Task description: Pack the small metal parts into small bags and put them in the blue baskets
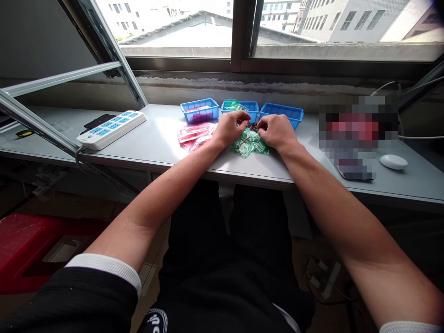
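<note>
My left hand [231,126] hovers at the left side of a pile of small green plastic bags [250,144], its fingers curled together in a pinch. Across from it, my right hand [277,131] rests at the pile's right edge, also closed with thumb and fingertips together. What either hand holds, if anything, is too small to make out. Small dark brown pieces [253,126] lie between the fingertips, just behind the green bags. Left of my left wrist is a stack of pink plastic bags [196,135].
Behind the hands stand a blue basket [200,116] with pink contents, a second blue basket [254,106] with green bags, and a third blue basket [294,113]. A white power strip [113,130] is at left; a phone [355,172] and white mouse [393,162] at right.
</note>
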`<action>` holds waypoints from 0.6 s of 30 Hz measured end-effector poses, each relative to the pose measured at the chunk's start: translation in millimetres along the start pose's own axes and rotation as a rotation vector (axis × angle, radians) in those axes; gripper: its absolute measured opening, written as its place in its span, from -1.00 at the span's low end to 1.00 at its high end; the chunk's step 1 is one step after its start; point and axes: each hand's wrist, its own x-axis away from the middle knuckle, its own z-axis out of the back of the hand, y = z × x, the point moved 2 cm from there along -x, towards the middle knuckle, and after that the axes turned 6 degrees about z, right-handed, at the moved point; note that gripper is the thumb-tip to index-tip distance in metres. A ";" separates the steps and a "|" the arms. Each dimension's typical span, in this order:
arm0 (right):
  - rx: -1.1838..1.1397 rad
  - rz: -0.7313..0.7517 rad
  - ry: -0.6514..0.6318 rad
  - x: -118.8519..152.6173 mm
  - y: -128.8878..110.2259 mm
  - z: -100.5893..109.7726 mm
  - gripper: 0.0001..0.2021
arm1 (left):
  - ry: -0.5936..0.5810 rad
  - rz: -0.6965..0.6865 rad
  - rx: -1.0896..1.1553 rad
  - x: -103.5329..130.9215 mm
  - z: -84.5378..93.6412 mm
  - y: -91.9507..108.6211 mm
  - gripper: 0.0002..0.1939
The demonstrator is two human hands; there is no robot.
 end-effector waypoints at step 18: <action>-0.312 0.012 0.133 6.0 -38.5 16.2 -0.91 | -0.032 0.006 0.058 0.9 4.3 8.5 -0.83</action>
